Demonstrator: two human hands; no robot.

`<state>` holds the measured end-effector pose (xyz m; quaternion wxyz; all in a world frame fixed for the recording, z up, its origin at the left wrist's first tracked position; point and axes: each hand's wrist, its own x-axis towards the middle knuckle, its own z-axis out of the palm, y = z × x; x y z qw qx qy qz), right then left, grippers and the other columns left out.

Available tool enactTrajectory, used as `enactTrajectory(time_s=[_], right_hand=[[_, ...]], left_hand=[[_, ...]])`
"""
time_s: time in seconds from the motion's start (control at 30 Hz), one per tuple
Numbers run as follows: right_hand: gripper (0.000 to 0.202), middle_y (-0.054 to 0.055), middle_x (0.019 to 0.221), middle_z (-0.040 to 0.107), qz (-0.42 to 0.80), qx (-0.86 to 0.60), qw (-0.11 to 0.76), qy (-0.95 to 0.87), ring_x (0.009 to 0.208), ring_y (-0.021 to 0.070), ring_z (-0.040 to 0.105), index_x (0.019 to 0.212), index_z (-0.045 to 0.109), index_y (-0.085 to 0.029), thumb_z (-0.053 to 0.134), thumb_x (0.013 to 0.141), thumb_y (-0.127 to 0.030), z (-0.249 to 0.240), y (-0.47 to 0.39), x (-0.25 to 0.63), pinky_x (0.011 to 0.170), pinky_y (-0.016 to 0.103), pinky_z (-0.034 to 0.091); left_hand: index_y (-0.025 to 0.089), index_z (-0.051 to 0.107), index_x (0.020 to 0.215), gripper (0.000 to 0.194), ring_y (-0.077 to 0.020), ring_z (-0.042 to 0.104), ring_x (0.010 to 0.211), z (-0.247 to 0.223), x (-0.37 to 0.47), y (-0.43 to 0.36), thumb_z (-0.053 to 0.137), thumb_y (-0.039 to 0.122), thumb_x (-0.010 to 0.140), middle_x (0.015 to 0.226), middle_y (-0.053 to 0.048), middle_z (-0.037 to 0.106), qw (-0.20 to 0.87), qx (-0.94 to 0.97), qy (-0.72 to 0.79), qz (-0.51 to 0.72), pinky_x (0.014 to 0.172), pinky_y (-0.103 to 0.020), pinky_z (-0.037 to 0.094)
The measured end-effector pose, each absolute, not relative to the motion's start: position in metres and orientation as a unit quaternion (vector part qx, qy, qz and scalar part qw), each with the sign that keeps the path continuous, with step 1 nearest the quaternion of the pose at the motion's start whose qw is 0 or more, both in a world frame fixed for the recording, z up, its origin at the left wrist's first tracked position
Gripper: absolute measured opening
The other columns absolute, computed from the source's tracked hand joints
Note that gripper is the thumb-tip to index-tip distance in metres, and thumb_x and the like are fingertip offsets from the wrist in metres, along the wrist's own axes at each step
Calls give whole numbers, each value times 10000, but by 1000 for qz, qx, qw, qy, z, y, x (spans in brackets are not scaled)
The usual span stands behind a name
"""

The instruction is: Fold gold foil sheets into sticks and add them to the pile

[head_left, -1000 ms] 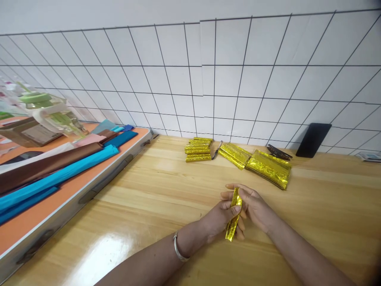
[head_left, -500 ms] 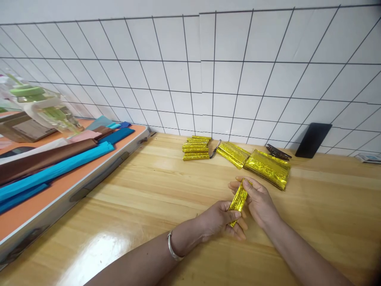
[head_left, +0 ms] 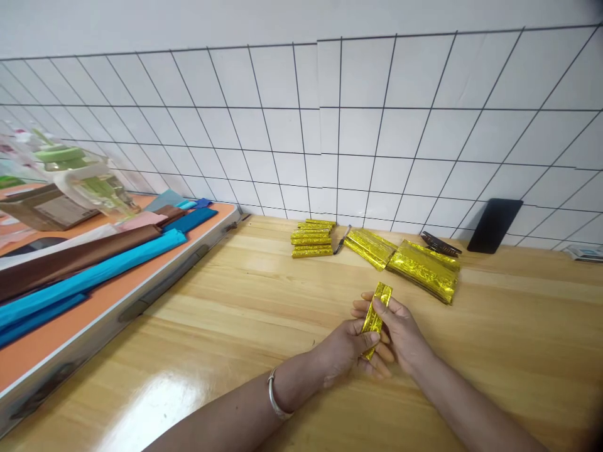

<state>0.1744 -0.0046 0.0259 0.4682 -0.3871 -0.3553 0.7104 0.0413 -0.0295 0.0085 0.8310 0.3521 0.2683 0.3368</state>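
A narrow folded strip of shiny gold foil [head_left: 372,323] is held upright and slightly tilted between both hands, above the wooden table. My left hand [head_left: 355,347] pinches its lower end with the thumb on top. Higher up, my right hand [head_left: 393,323] grips the same strip, thumb pressed on its face and fingers behind. Beyond the hands lie a wide stack of gold foil pieces [head_left: 424,271] and, touching its left side, another gold stack [head_left: 370,248]. Several narrow folded gold strips [head_left: 311,241] lie in a column farther left.
A pen [head_left: 342,240] lies beside the narrow strips. Behind the wide stack is a dark clip [head_left: 441,244]; a black phone [head_left: 495,225] leans on the tiled wall. At left, an orange-topped board [head_left: 141,270] bears coloured rolls [head_left: 113,263], a box [head_left: 49,207] and a bottle [head_left: 89,176].
My right hand has shifted slightly left and down along the strip, whose upper end now shows above the thumb. The camera view has tilted slightly up.
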Motion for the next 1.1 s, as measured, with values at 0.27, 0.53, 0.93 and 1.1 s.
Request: enactTrajectory(time_s=[0.27, 0.53, 0.93, 1.1], right_hand=[[299, 93, 955, 704, 683, -414, 495, -341, 925, 228, 645, 997, 615, -189, 631, 791, -405, 28, 1, 178, 768, 330, 529], [311, 96, 946, 703, 683, -420, 495, -335, 906, 232, 650, 999, 610, -188, 642, 780, -407, 25, 2, 178, 734, 334, 538], [306, 86, 989, 693, 664, -411, 523, -340, 910, 225, 648, 1028, 596, -199, 612, 805, -408, 24, 8, 186, 804, 363, 504], [299, 80, 980, 697, 662, -408, 526, -344, 935, 230, 643, 1031, 592, -201, 608, 810, -403, 25, 8, 185, 845, 374, 482]], left_hand=[[113, 609, 944, 299, -173, 663, 666, 13, 41, -28, 665, 348, 766, 871, -96, 655, 842, 336, 251, 339, 670, -306, 502], [114, 617, 1013, 288, -210, 642, 856, 18, 38, -25, 678, 233, 758, 965, -132, 639, 852, 349, 236, 311, 819, -369, 462], [95, 607, 1094, 382, -251, 606, 985, 16, 38, -24, 624, 93, 712, 1144, -176, 588, 857, 306, 238, 339, 865, -372, 441], [121, 595, 1075, 374, -281, 569, 1061, 13, 38, -24, 627, 80, 705, 1184, -169, 571, 851, 309, 247, 344, 887, -408, 429]])
